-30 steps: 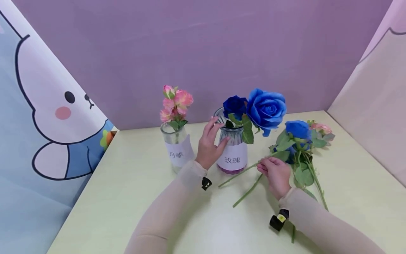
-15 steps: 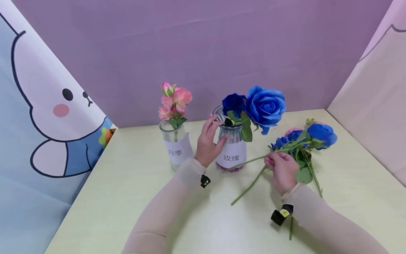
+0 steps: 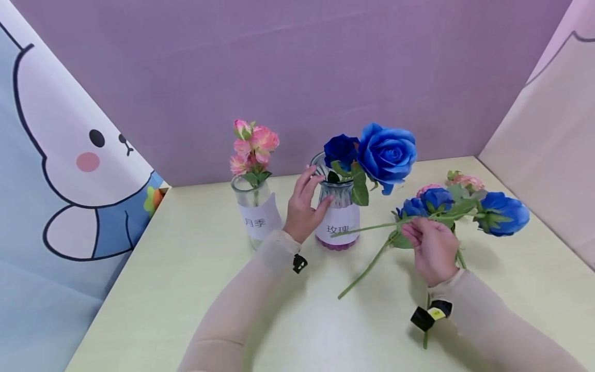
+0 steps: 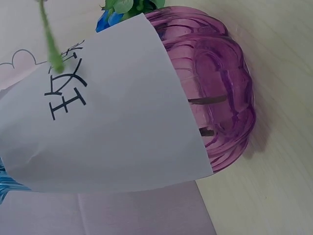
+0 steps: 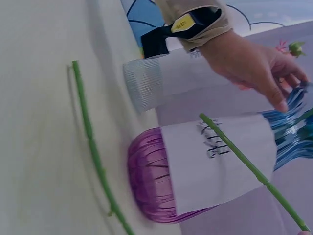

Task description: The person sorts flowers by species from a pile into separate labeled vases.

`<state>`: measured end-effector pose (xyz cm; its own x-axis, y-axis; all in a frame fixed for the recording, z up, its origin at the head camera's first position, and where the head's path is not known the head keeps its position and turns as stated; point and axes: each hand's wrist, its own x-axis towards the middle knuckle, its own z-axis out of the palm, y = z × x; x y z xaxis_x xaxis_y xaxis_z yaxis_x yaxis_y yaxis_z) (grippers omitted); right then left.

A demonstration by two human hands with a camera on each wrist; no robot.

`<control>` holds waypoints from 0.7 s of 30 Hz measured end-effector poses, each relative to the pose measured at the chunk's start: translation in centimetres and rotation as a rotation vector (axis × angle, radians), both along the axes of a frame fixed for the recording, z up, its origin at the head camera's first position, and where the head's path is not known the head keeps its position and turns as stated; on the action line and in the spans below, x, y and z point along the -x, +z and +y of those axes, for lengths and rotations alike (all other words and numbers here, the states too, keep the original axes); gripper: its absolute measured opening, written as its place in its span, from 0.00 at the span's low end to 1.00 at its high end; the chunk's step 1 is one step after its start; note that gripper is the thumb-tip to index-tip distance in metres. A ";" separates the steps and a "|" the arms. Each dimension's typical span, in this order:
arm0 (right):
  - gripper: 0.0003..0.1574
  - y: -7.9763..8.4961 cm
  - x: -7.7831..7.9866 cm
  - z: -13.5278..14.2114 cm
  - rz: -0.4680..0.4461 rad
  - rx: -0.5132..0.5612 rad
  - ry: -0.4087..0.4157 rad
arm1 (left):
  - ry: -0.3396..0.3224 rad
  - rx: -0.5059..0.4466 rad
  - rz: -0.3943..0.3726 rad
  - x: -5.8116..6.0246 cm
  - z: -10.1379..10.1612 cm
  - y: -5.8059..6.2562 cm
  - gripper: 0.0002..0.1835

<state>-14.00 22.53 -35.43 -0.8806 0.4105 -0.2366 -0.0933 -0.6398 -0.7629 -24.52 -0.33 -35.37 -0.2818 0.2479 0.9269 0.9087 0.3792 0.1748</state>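
My left hand [image 3: 304, 209] holds the neck of a ribbed glass vase [image 3: 339, 199], thumb in front and fingers by the rim. The vase has a white paper label and a purple base [image 4: 225, 83]; two blue roses [image 3: 388, 155] stand in it. Between thumb and fingers, my right hand [image 3: 434, 250] pinches the green stem of a blue rose [image 3: 504, 214]. Its bloom hangs to the right, while the stem's cut end [image 5: 208, 120] points left, in front of the label. The left wrist view does not show the left hand.
Left of the ribbed vase stands a clear glass vase [image 3: 241, 192], labelled, with pink flowers [image 3: 255, 147]. More blue roses [image 3: 413, 206] and pink blooms [image 3: 467, 182] lie on the table at right, a loose stem [image 3: 364, 271] reaching toward the front. A purple backdrop [image 3: 297, 77] rises behind.
My right hand has moved right with the blue rose, and its bloom has swung right, away from the other flowers. The left hand stays at the vase neck.
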 end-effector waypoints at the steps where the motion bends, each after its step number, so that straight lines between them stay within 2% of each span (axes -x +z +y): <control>1: 0.14 0.3 0.0 0.0 0.020 0.007 0.007 | -0.001 0.000 0.001 0.0 0.0 0.0 0.26; 12: 0.10 3.2 -0.5 0.5 0.191 0.182 0.015 | 0.010 0.020 -0.002 -0.1 -0.1 0.1 0.26; 16: 0.04 4.8 -0.6 1.0 0.246 0.236 0.008 | 0.014 0.024 -0.022 -0.2 -0.1 0.1 0.25; 21: 0.02 7.0 -0.2 1.0 0.323 0.259 -0.001 | 0.019 0.018 -0.023 -0.3 -0.1 0.2 0.25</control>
